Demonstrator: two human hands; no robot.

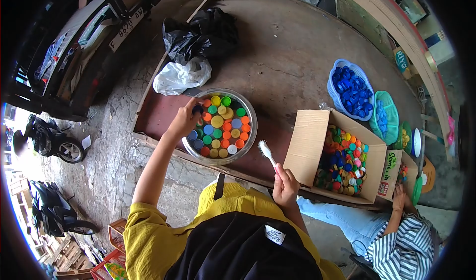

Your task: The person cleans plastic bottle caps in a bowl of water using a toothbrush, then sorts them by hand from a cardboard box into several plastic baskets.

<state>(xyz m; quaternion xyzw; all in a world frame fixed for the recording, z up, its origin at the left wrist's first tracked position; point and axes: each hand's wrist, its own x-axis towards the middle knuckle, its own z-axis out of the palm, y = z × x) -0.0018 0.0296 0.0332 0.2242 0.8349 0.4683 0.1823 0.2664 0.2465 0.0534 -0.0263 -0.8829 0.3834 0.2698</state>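
Note:
A round metal basin [254,126] holds many bottle caps in orange, green, yellow, blue and white, lying in dark water or on a dark bottom. My left hand [185,120] is at the basin's left rim, its fingers closed on a dark blue cap [198,109]. To the right of the basin, my right hand [285,183] grips the handle of a white brush [267,152], bristles pointing up and away from me. The brush is apart from the basin.
An open cardboard box [307,141] full of mixed caps stands right, beside a blue basket [333,94] of blue caps and a green basket [394,112]. A co-worker's hand [399,198] is at a smaller box [391,173]. Black [208,32] and white plastic bags [183,76] lie behind the basin.

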